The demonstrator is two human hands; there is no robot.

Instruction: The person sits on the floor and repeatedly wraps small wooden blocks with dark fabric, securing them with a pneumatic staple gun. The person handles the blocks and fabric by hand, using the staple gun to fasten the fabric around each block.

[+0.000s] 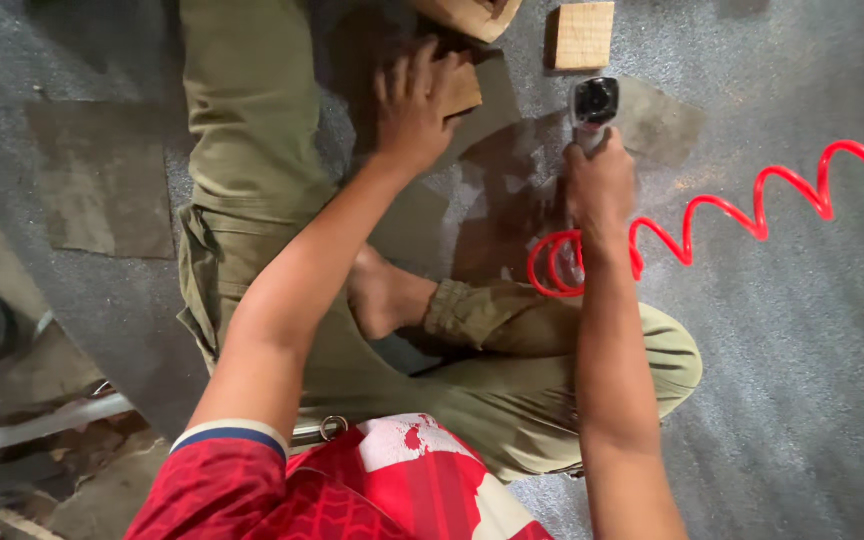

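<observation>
My left hand (414,100) lies spread, palm down, on a small pale rectangular wooden block (462,90) resting on the grey speckled floor (802,330). My right hand (600,185) is closed around a metal air tool with a round black head (594,103), fed by a coiled red plastic hose (752,215). A second square wooden block (582,35) lies just beyond; flat brown scraps (102,180) lie around my folded olive-trousered legs (252,120).
</observation>
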